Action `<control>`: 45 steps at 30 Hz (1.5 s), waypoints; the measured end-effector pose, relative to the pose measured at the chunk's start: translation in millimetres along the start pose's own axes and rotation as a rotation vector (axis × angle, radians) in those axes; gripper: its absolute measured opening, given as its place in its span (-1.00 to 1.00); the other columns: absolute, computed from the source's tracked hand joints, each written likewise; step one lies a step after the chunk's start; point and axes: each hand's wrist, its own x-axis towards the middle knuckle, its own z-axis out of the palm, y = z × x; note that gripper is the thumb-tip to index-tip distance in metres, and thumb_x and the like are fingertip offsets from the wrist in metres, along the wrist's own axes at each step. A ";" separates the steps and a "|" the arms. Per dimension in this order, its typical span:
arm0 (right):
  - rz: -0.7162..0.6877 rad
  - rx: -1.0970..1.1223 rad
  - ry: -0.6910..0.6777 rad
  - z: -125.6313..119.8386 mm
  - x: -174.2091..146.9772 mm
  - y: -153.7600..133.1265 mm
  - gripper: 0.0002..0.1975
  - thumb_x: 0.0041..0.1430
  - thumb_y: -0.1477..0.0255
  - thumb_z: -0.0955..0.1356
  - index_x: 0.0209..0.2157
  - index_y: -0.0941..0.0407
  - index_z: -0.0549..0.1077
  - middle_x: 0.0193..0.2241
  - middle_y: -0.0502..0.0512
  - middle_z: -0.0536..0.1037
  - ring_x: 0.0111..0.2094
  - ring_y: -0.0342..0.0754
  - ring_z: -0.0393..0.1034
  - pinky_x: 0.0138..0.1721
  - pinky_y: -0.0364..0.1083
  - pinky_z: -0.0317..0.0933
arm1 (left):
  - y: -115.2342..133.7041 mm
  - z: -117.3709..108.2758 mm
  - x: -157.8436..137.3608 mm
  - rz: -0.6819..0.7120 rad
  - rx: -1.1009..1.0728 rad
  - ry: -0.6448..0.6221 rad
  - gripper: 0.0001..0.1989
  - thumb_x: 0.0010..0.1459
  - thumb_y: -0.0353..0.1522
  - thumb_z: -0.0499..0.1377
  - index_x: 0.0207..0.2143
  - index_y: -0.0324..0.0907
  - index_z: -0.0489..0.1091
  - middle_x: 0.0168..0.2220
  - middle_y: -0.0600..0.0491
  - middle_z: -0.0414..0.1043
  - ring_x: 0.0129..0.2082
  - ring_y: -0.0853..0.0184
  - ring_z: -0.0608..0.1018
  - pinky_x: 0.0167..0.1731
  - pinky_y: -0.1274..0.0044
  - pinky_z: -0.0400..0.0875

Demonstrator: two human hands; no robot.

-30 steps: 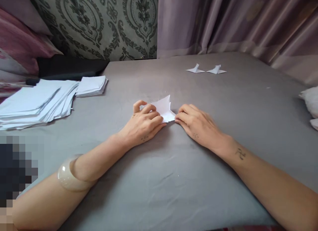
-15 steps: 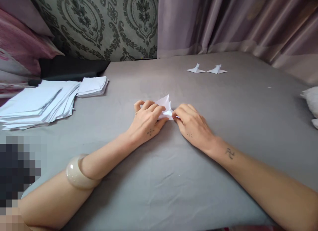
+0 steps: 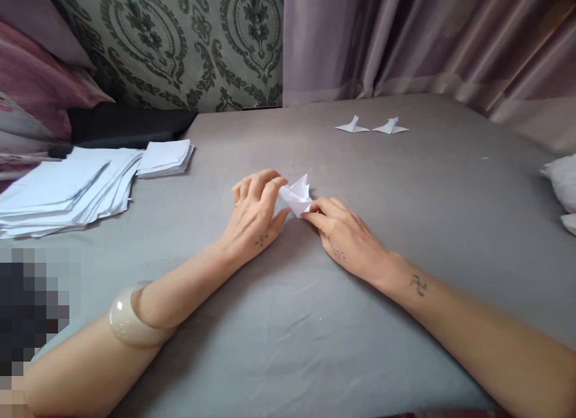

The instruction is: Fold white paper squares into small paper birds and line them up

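A small folded white paper [image 3: 294, 197] stands on the grey cloth between my hands, with a pointed flap rising at its back. My right hand [image 3: 346, 232] pinches its lower right corner between thumb and fingers. At the paper's left side is my left hand [image 3: 256, 211], its thumb and index finger spread with a gap between them. The index fingertip is at the paper's upper left edge; whether it touches I cannot tell. Part of the right corner is hidden behind my right fingers.
Two folded paper figures, a left one [image 3: 352, 125] and a right one [image 3: 390, 126], stand at the back. A large stack of white sheets [image 3: 67, 187] lies at left beside a smaller stack [image 3: 165, 157]. A white bundle [image 3: 560, 187] sits at the right edge.
My left hand has drawn back to the left and its fingers have spread. More of the folded paper now shows. My right hand stays at the right corner.
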 end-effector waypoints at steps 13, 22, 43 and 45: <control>0.012 0.014 -0.063 -7.7 -0.1 0.4 -0.65 0.28 0.58 0.16 -0.15 0.07 0.54 -0.27 0.14 0.40 -0.20 -0.02 0.25 -0.27 -0.07 0.19 | 3.4 -0.5 -0.7 0.197 -0.147 -0.218 -0.73 0.34 -0.39 -0.06 -0.16 -0.16 0.45 -0.11 0.00 0.53 -0.19 0.30 0.52 -0.11 0.38 0.15; 0.126 0.146 -0.200 -35.9 -2.5 21.6 -0.68 0.19 0.50 0.24 -0.20 -0.08 0.58 -0.29 0.05 0.47 -0.26 -0.06 0.35 -0.28 -0.10 0.21 | 3.3 -5.6 1.9 0.233 -0.149 -0.328 -0.69 0.31 -0.41 -0.06 -0.10 -0.11 0.47 -0.13 0.00 0.52 -0.17 0.28 0.50 -0.05 0.34 0.11; 0.309 0.290 0.083 -13.5 8.9 15.6 -0.84 0.13 0.34 0.32 -0.43 0.08 0.49 -0.45 0.02 0.52 -0.45 -0.12 0.35 -0.40 -0.11 0.16 | 1.2 -3.0 1.1 0.181 -0.095 -0.165 -0.77 0.30 -0.36 -0.03 -0.14 -0.17 0.40 -0.17 -0.06 0.45 -0.20 0.25 0.43 -0.13 0.37 0.21; 0.272 0.298 0.103 -13.8 8.5 13.4 -0.85 0.14 0.37 0.31 -0.44 0.09 0.49 -0.45 0.01 0.50 -0.46 -0.13 0.33 -0.39 -0.12 0.16 | 0.2 -3.9 0.9 0.137 -0.061 -0.060 -0.76 0.29 -0.35 -0.01 -0.06 -0.16 0.37 -0.06 -0.11 0.40 -0.12 0.20 0.39 -0.12 0.36 0.21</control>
